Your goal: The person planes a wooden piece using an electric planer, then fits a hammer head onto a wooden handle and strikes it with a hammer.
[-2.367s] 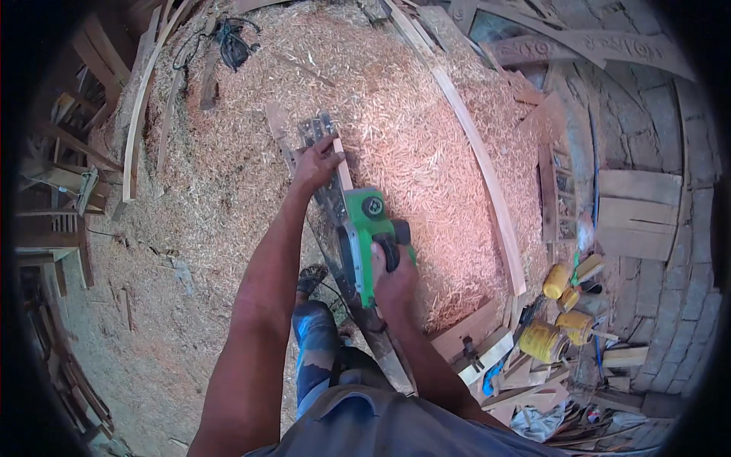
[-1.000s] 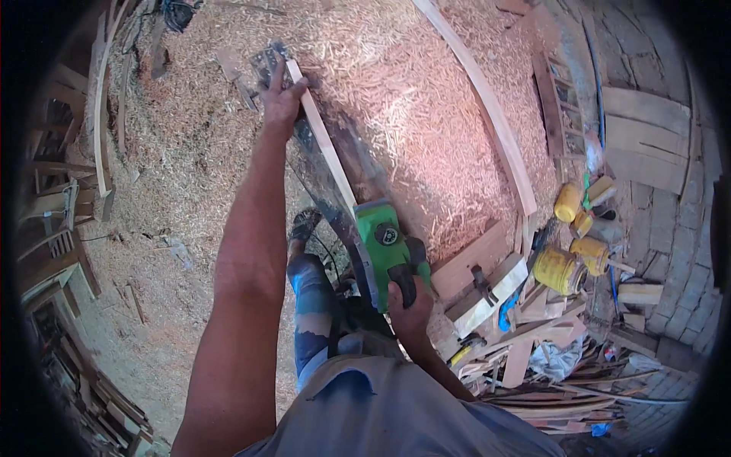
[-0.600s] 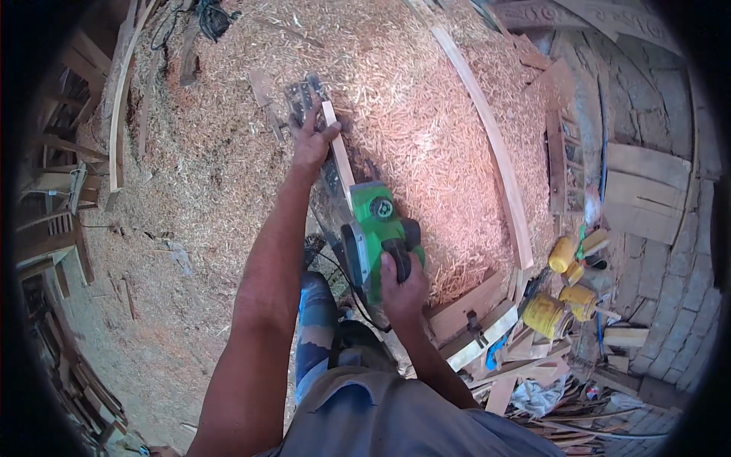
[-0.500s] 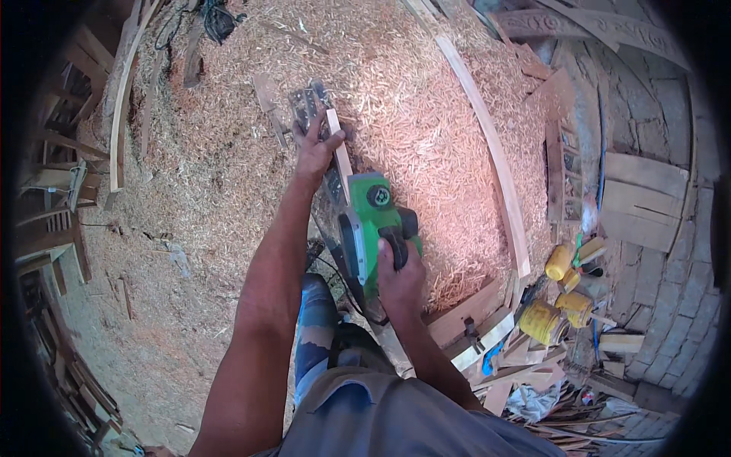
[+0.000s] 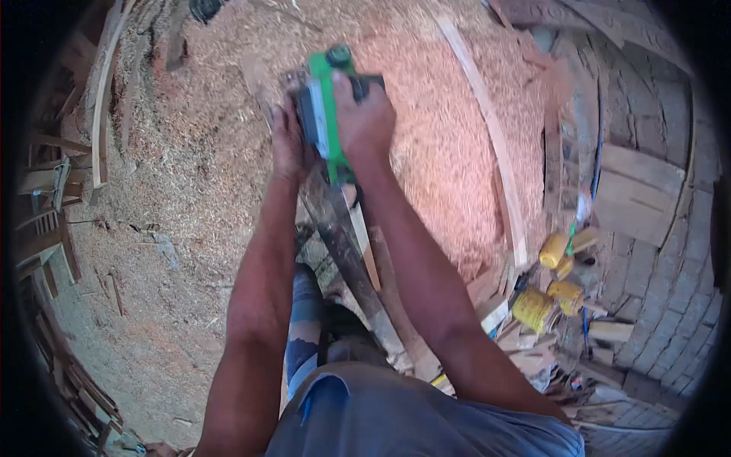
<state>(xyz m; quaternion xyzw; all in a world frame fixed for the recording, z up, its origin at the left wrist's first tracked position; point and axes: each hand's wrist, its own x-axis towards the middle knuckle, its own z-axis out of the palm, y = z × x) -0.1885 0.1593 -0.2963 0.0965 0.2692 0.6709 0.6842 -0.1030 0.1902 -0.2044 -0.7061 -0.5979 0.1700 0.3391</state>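
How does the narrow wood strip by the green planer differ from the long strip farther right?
The narrow wood strip lies along a dark beam; the long strip lies among the shavings. The green planer partly hides the narrow wood strip; no tool covers the long strip. The narrow wood strip shows far less length than the long strip. Both are pale wood.

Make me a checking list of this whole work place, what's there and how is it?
Surface: narrow dark beam, wood shavings around it.
Job's things: green planer near the beam's far end; pale wood strip along the beam.
Clutter: yellow containers and offcuts, right side.
Hands: right hand grips the planer; left hand beside it, grip unclear.
Cables: planer's cord can't be made out.
Surroundings: bricks right, wood pieces left.
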